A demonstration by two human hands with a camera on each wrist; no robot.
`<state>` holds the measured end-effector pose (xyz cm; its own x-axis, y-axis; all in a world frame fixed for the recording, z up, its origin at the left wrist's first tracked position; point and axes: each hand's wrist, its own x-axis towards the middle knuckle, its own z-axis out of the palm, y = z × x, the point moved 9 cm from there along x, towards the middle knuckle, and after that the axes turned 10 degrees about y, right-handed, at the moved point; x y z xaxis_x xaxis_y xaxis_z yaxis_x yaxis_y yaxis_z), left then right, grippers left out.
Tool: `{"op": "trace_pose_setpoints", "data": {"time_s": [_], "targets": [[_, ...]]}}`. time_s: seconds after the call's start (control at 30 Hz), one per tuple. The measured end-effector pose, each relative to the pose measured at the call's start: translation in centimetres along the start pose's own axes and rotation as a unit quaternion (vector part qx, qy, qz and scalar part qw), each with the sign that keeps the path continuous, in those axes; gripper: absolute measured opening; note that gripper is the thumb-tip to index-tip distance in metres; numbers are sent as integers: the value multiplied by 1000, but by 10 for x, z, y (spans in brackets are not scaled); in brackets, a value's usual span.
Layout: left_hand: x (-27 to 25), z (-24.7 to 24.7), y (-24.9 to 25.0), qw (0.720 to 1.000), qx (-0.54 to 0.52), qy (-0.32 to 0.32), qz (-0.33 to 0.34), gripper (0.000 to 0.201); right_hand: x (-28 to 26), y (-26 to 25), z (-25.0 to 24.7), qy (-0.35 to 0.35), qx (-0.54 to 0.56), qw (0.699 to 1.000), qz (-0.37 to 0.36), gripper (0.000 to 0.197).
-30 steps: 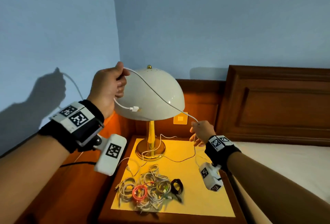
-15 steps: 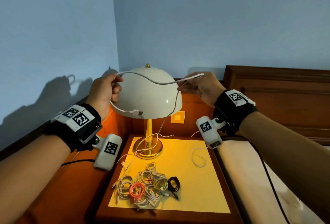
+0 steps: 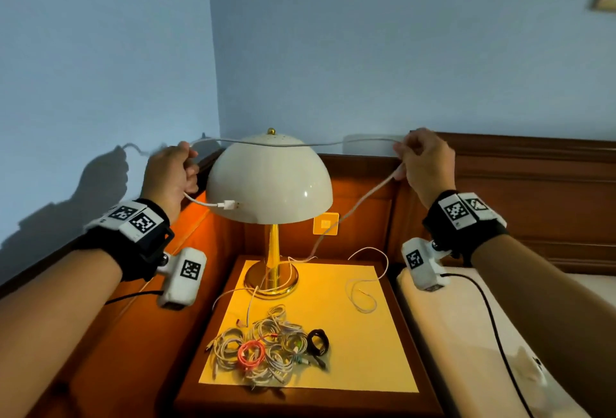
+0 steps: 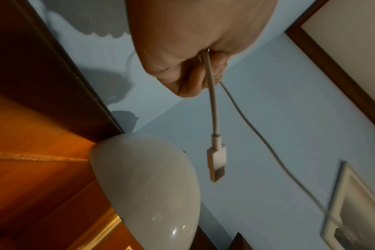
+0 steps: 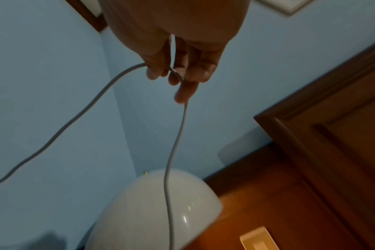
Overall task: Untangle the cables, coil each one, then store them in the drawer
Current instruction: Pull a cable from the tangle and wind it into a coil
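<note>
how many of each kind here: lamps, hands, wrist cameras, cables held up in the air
lamp: 1
hands, left hand and right hand: 2
wrist cameras: 2
white cable held up: 1
total: 6

lamp point(image 3: 268, 181) blocks table's back-centre | cable pile point(image 3: 266, 351) fills front-left | table point(image 3: 373, 334) bare at right

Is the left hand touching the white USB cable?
Touching. The left wrist view shows the left hand gripping the white USB cable, plug dangling below.
</note>
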<state>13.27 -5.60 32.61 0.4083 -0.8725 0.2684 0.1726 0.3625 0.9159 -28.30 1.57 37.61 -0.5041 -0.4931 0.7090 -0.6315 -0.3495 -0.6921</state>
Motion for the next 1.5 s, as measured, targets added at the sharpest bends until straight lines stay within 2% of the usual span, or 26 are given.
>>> {"op": "trace_pose_setpoints", "data": {"time_s": [0.1,0.17,0.3,0.4,0.5,0.6,0.7,0.8,0.87,0.93,1.1,1.2,1.33,1.5], "targets": [[-6,3,-1,1000,-21,1,-12,29,-30,38,11,-28,-90,996,6,12],[-10,7,-1,999,-41,-3,-20,30,-58,72,28,-80,-154,985,22,10],[-14,11,2,995,-96,5,-31,32,-122,157,54,-171,-216,952,131,13],[-9,1,-1,987,-143,48,-61,31,-176,206,64,-205,-179,931,242,21],[-4,-20,-10,979,-161,95,-82,23,-232,238,79,-238,-74,882,399,31],[-3,-39,-20,986,-99,118,-65,22,-251,232,99,-245,22,862,444,35],[1,-48,-37,991,-39,117,-49,24,-242,188,125,-291,58,875,383,34],[0,-49,-63,994,27,95,-55,22,-226,126,150,-360,66,892,266,33],[-9,-43,-83,993,76,59,-66,18,-212,90,158,-381,35,907,173,30],[-24,-34,-103,989,123,5,-83,20,-195,62,160,-375,-3,923,88,24],[-62,-1,-133,956,252,-130,-73,31,-160,19,150,-313,-29,949,-31,12],[-79,29,-147,943,237,-216,-87,30,-154,14,149,-310,-88,944,-72,13],[-103,59,-157,930,164,-289,-160,31,-156,24,143,-294,-171,937,-84,18],[-130,81,-158,892,213,-369,-149,32,-159,25,128,-277,-157,946,-63,29]]}}
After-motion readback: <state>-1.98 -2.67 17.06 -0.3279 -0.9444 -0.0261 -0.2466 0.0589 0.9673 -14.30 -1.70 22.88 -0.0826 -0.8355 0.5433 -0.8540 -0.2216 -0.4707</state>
